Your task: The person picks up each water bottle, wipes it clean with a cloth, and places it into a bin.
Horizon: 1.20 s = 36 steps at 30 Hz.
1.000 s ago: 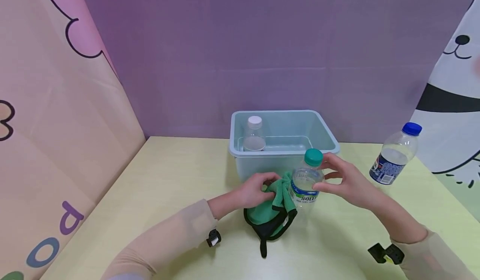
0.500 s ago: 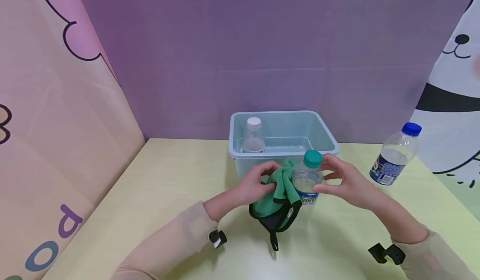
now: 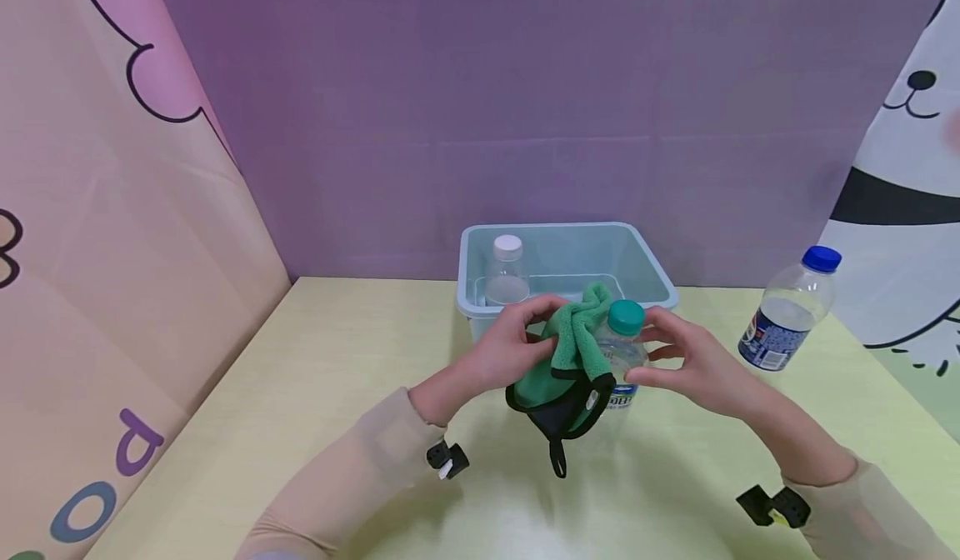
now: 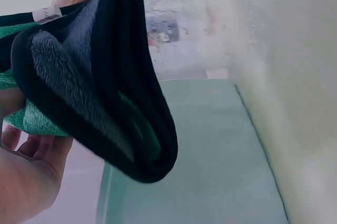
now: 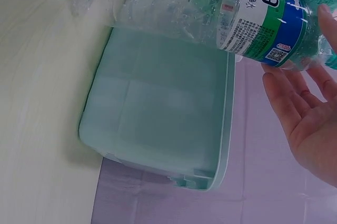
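Note:
A green cloth (image 3: pixel 573 339) with black edging and a hanging loop is pinched in my left hand (image 3: pixel 498 352), raised off the table. The cloth's folded grey and black-edged part (image 4: pixel 95 87) fills much of the left wrist view. Just right of it, a clear plastic bottle (image 3: pixel 625 320) with a green cap stands upright, its left side partly covered by the cloth. My right hand (image 3: pixel 697 368) holds this bottle near the top, thumb in front and fingers behind. Its blue, green and white label (image 5: pixel 268 19) shows in the right wrist view.
A light blue plastic bin (image 3: pixel 555 228) stands behind both hands, against the purple backdrop. Inside it, at the left, is a clear bottle (image 3: pixel 507 272) with a white cap. Another bottle (image 3: pixel 783 314) with a blue cap stands at the right of the pale table (image 3: pixel 360 335).
My left hand has lifted the cloth up and to the right, so it now overlaps the green-capped bottle and the bin's front. The right hand and bottle have hardly moved.

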Each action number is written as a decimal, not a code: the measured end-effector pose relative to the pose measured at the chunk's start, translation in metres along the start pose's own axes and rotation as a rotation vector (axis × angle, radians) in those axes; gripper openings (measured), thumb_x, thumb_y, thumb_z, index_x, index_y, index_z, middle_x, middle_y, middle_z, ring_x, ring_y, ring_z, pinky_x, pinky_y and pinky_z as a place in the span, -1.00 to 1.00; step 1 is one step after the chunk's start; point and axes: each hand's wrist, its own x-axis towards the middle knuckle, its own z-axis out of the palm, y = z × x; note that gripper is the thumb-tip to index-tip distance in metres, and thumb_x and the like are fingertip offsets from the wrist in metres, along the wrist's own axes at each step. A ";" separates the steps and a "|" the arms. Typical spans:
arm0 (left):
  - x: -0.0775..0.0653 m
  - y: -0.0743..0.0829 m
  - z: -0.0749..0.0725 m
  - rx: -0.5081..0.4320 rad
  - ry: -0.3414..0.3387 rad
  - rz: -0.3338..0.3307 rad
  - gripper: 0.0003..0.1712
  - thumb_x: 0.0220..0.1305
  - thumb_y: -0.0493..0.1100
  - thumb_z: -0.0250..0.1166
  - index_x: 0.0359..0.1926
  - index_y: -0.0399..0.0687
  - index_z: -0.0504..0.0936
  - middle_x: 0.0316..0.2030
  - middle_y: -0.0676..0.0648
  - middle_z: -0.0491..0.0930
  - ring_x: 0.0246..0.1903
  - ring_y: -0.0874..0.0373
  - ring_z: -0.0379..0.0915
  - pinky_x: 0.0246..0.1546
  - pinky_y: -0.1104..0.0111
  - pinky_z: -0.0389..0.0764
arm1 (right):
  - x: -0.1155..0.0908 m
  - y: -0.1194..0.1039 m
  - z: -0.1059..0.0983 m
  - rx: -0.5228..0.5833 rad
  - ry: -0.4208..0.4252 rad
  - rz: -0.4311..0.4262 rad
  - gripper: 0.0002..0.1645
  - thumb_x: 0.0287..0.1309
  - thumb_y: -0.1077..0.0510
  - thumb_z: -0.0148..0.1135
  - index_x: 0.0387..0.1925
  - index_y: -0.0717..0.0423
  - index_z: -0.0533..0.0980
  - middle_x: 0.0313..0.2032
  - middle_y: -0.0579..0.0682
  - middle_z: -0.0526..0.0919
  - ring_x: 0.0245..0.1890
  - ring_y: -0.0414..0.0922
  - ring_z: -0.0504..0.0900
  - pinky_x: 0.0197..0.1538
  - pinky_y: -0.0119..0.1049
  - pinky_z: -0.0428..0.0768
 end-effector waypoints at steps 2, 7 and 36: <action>-0.001 -0.002 0.000 0.002 -0.008 -0.019 -0.69 0.29 -0.47 0.15 0.05 -0.31 0.54 -0.06 -0.19 0.57 -0.08 0.08 0.46 -0.16 0.38 0.59 | 0.000 0.000 0.000 0.003 -0.001 0.007 -0.32 0.06 0.32 0.40 0.21 0.29 0.34 0.06 0.23 0.51 -0.06 0.17 0.59 -0.17 -0.33 0.62; -0.008 -0.012 0.002 0.057 -0.046 -0.060 -0.74 0.28 -0.47 0.16 -0.03 -0.25 0.53 -0.14 -0.11 0.57 -0.13 0.10 0.46 -0.22 0.40 0.55 | 0.000 -0.001 0.000 -0.002 -0.001 0.018 -0.34 0.05 0.32 0.41 0.19 0.30 0.36 0.06 0.26 0.51 -0.07 0.20 0.61 -0.18 -0.32 0.63; -0.010 -0.026 0.008 0.037 -0.045 -0.047 -0.75 0.23 -0.52 0.16 -0.08 -0.30 0.51 -0.15 -0.18 0.55 -0.11 0.07 0.45 -0.13 0.42 0.49 | 0.000 0.000 0.000 0.003 -0.008 0.016 -0.31 0.05 0.33 0.40 0.21 0.29 0.34 0.08 0.26 0.50 -0.06 0.18 0.60 -0.17 -0.28 0.64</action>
